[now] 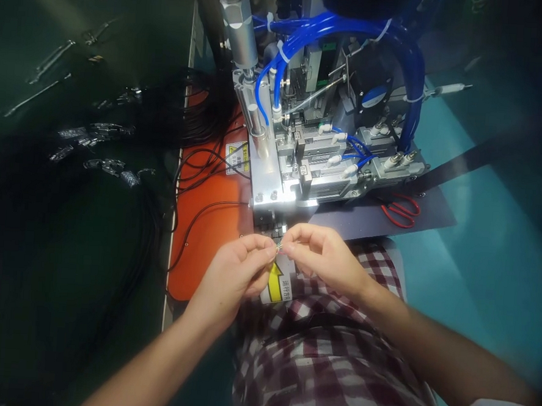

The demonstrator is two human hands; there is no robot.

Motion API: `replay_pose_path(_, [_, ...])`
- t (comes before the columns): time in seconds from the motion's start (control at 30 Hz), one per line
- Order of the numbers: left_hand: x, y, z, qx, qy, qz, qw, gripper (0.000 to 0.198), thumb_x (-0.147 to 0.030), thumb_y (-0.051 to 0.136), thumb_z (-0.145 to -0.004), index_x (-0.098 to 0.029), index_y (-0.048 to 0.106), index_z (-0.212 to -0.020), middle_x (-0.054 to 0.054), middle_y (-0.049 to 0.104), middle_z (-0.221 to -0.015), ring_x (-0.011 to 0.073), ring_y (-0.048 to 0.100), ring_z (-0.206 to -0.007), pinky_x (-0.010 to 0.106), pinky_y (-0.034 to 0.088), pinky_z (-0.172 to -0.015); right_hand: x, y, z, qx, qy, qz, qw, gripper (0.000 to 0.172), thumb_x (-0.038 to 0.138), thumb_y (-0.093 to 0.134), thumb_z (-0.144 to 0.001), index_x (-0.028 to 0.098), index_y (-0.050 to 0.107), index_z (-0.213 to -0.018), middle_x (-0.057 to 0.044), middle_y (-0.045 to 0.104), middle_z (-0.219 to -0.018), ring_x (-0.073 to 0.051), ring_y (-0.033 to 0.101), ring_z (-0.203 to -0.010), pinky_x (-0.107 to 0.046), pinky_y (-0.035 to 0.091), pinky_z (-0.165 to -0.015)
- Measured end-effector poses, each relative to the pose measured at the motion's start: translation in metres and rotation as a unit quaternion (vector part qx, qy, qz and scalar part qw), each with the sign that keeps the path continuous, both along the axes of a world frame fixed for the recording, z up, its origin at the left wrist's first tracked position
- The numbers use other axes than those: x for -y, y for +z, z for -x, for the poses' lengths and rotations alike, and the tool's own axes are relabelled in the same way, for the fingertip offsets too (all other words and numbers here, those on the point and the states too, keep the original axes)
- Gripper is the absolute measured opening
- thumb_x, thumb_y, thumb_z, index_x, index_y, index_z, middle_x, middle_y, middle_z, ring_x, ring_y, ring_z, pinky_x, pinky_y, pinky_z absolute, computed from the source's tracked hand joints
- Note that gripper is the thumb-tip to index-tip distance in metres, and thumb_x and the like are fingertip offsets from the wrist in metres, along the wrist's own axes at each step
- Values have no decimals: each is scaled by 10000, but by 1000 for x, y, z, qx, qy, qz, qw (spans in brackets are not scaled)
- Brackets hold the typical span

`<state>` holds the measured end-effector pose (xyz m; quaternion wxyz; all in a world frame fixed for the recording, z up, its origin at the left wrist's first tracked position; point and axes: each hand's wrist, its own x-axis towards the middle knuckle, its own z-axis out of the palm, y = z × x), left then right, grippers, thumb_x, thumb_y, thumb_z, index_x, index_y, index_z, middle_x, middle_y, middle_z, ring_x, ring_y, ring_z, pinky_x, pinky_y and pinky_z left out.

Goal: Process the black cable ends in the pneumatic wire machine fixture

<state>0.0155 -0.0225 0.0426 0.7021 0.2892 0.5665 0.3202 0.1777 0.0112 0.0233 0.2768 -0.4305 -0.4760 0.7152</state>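
Note:
My left hand (244,265) and my right hand (320,252) meet just in front of the machine, each closed in a pinch. Between their fingertips is a tiny shiny metal piece (279,247), too small for me to name. The fingers of both hands touch it or nearly touch it. Right beneath them is a white label with a yellow arrow (275,284). Just beyond the fingertips is the front end of the metal machine (271,197), with its silver cylinders and white air fittings.
Thick blue air hoses (355,27) arch over the machine. Red-handled scissors (403,211) lie on the dark plate at the right. Black cables (209,162) cross the orange base plate (203,254). Several metal-ended cable parts (105,134) lie on the dark surface at the left.

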Motion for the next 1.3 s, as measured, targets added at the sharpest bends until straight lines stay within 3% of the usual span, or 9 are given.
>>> replay_pose_path(0.2, [4,-2,0,6,10,-10,1000,197,-312,573,-852,-164,511,-737,-105,318,-373,27,193,-372,184,166,-422,4,-1,5,-22,-23,3,999,195,323,664,-793,160,572,-737,68,455,-542,-52,344,-431,-206,251,-395])
replay_pose_path(0.47, [5,-4,0,-6,16,-20,1000,219,-317,568,-855,-167,507,-709,-97,335,-356,29,214,-367,181,189,-429,11,-7,5,20,-24,-79,996,131,274,545,-883,179,544,-792,50,465,-611,-86,404,-525,-227,351,-495])
replay_pose_path(0.6, [5,-3,0,-9,15,-15,1000,203,-323,580,-846,-161,530,-736,-100,337,-354,25,206,-359,176,182,-425,1,0,-2,105,32,-184,977,167,274,510,-902,177,552,-773,25,524,-673,-98,443,-581,-238,347,-542])
replay_pose_path(0.77, [3,-1,1,-21,8,-14,1000,171,-302,609,-813,-153,555,-751,-99,351,-374,22,228,-348,174,178,-412,-7,6,-7,152,109,-319,929,154,239,502,-901,188,519,-757,51,463,-618,-90,389,-555,-243,295,-547])
replay_pose_path(0.87, [1,1,2,-31,-7,-18,999,169,-293,650,-780,-148,574,-740,-84,396,-435,21,266,-357,176,182,-405,-11,3,-7,91,127,-300,941,160,210,500,-889,188,513,-731,47,437,-621,-94,376,-564,-241,306,-548])
replay_pose_path(0.97, [1,2,1,-70,-16,-42,997,185,-318,689,-756,-148,616,-757,-69,424,-491,29,294,-390,177,202,-404,-10,-4,-6,12,90,-200,975,187,241,513,-877,184,504,-699,42,428,-609,-95,379,-550,-238,318,-521])
replay_pose_path(1.07, [3,1,-2,-179,-11,-122,976,176,-323,688,-761,-152,653,-782,-47,475,-520,53,349,-427,185,243,-411,-7,-12,-4,-24,36,-135,990,219,268,525,-867,182,492,-668,49,425,-569,-91,373,-528,-235,314,-506])
replay_pose_path(1.17, [4,-2,-3,-277,-27,-212,937,138,-285,671,-781,-169,671,-858,-15,568,-617,89,461,-510,197,329,-459,-5,-18,-3,-16,4,-137,990,218,263,536,-857,178,495,-660,49,440,-574,-89,374,-536,-238,316,-520])
replay_pose_path(1.3, [-2,-10,2,-376,-92,-348,854,84,-207,567,-861,-186,645,-881,24,618,-804,137,573,-729,229,448,-645,-10,-25,-4,-22,-13,-113,993,219,264,527,-858,182,487,-659,49,446,-573,-94,384,-543,-245,320,-534])
